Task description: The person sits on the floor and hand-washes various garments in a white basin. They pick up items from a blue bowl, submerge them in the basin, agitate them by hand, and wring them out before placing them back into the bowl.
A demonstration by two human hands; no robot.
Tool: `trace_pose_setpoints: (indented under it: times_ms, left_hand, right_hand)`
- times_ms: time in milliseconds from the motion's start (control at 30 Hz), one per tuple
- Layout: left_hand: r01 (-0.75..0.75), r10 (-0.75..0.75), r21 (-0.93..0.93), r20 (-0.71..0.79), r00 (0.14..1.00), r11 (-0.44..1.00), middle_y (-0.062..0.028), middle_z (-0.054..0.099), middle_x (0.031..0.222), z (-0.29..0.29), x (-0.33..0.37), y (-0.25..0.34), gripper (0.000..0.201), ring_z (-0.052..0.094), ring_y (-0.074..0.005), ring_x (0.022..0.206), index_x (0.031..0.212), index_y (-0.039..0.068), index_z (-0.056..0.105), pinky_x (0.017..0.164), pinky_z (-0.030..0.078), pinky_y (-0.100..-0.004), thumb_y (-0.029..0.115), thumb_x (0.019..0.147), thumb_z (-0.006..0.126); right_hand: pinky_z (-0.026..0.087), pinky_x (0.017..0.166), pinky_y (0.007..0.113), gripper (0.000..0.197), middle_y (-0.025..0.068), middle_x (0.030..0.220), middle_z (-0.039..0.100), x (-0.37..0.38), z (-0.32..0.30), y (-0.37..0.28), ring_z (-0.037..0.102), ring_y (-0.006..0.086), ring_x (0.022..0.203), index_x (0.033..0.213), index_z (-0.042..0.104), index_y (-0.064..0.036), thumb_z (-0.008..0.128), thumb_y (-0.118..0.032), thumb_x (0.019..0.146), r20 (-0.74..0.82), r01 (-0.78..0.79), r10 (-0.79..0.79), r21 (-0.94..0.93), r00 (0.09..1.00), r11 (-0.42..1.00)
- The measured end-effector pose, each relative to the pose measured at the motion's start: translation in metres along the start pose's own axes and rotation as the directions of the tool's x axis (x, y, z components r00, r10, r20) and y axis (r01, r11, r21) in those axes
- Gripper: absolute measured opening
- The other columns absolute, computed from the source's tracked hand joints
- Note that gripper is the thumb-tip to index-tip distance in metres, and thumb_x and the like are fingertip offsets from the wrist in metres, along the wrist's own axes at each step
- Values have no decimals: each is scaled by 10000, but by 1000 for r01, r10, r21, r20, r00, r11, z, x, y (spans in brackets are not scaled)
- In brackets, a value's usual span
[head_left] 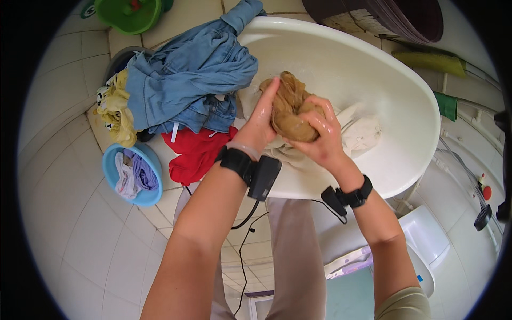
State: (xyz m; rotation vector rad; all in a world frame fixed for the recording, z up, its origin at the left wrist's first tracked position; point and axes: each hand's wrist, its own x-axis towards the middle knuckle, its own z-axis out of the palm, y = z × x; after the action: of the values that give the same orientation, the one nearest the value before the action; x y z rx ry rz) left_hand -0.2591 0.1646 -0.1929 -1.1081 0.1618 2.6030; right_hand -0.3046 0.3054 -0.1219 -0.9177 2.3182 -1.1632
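A wet, bunched brown cloth [290, 106] is squeezed between my two hands above a white bathtub [397, 96]. My left hand [258, 124] presses its palm and thumb against the cloth's left side. On the other side, the fingers of my right hand [326, 136] curl round the bundle. Both hands look wet. Beneath them, an off-white cloth [361, 130] lies in the tub. What kind of garment the brown cloth is, I cannot tell.
Blue denim clothes [197, 74] hang over the tub's left rim, beside a red cloth [194, 157] and a yellow patterned cloth [114, 109]. A light-blue basin [109, 176] holds purple and white cloths. A green basin [128, 18] and a dark bucket [384, 16] stand farther off.
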Motion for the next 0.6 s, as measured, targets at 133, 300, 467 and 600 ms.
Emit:
trace_pose_setpoints:
  times_ms: [133,300,467,600]
  left_hand:
    - [-53,53,-49,3,999,997,-92,617,1189,20,-38,-26,440,611,-238,1070,1248,98,535,937,499,-410,435,967,507]
    - [-34,21,-72,-177,984,997,-84,596,1206,48,-80,-57,423,599,-219,1089,1237,57,517,945,492,-379,334,926,591]
    - [-264,318,280,-170,933,923,-76,646,1093,90,-112,-69,328,593,-170,994,1154,23,599,859,476,-312,200,878,614]
    - [-482,503,438,77,861,759,-135,663,1034,105,-125,-74,312,623,-233,952,1117,-6,602,844,487,-344,165,856,593]
  right_hand:
    - [442,904,387,394,149,1119,542,-17,-31,-37,517,307,1081,896,625,-53,862,-107,586,35,-114,109,191,993,975]
    - [421,952,357,601,113,1165,536,-38,-46,-35,485,230,1155,1138,545,-57,833,-308,674,4,-263,338,638,941,724]
    - [414,989,365,726,110,1216,519,-39,-62,-67,492,231,1165,1289,437,-53,734,-450,758,100,-409,527,754,844,513]
    - [422,989,371,681,125,1217,520,-47,-77,-90,517,238,1135,1293,428,-48,671,-427,783,138,-464,611,782,780,416]
